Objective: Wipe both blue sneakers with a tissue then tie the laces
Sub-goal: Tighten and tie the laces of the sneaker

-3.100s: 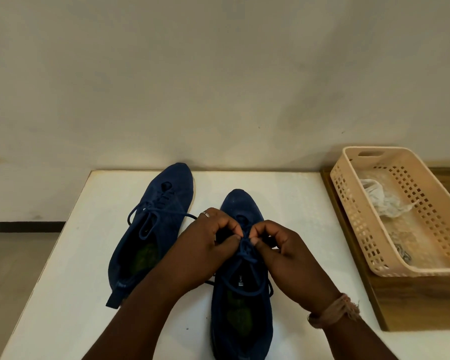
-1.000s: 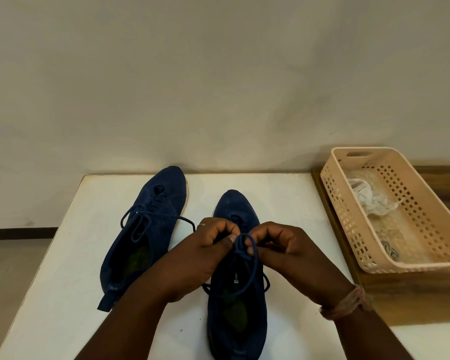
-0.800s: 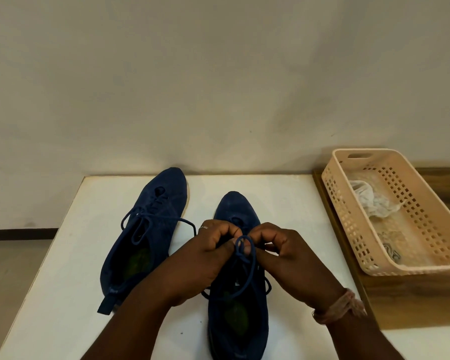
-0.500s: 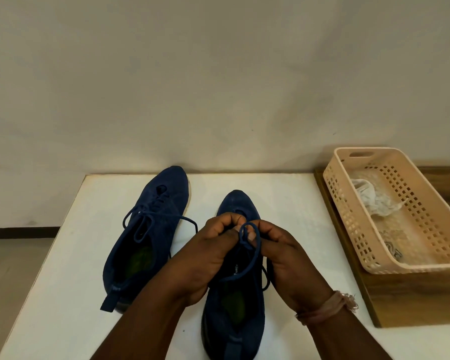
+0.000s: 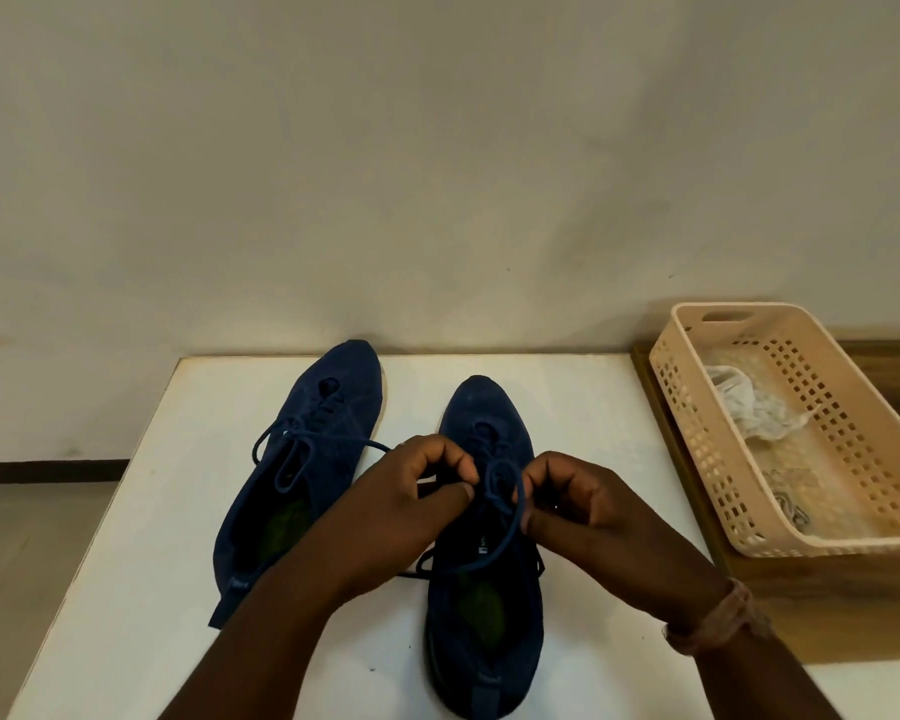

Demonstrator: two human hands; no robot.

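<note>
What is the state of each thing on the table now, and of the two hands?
Left sneaker: flat on table, laces in a bow.
Right sneaker: flat, bow unfinished.
Lace: looped, pinched by both hands.
Left hand: pinching the lace.
Right hand: pinching the lace.
Basket: upright, holds crumpled tissue.
</note>
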